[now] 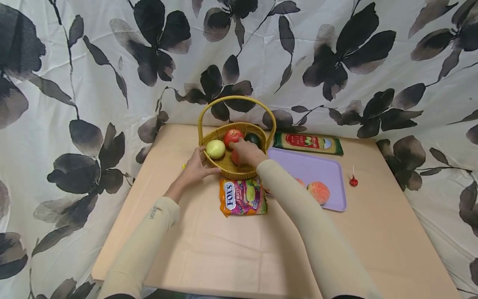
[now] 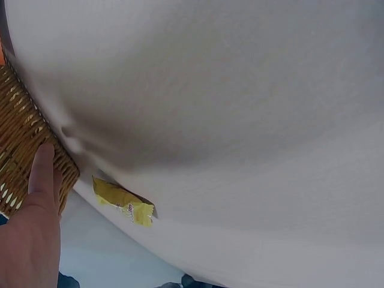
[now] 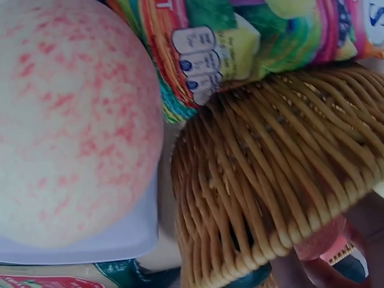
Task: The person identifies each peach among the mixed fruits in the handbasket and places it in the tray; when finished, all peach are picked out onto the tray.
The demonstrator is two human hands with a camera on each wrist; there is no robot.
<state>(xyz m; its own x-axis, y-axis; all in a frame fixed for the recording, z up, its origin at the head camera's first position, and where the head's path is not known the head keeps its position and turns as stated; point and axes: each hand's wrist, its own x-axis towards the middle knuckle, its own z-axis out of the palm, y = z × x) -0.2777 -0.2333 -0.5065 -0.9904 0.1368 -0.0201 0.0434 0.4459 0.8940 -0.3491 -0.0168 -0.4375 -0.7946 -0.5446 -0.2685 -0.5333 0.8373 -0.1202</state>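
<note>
A yellow wicker basket [image 1: 244, 173] with a tall handle stands at the back of the table. My left hand [image 1: 197, 168] touches its left side; in the left wrist view, an extended finger [image 2: 42, 171] lies against the outer weave. My right hand [image 1: 249, 153] reaches inside the basket, its fingers around a reddish peach [image 2: 2, 53] [image 3: 324, 239] that they partly hide. Also in the basket are a pale green-yellow fruit [image 1: 215, 149], a red fruit [image 1: 233, 137] and a dark green fruit [image 1: 252, 139].
A Fox's candy bag [image 1: 244, 198] lies before the basket. The purple tray [image 1: 337, 182] at right bears a pink peach [image 1: 318, 192]; another is mostly behind the right sleeve. A green packet [image 1: 309, 143], red lollipop [image 1: 353, 181] and yellow-wrapped candy [image 2: 124, 201] lie nearby.
</note>
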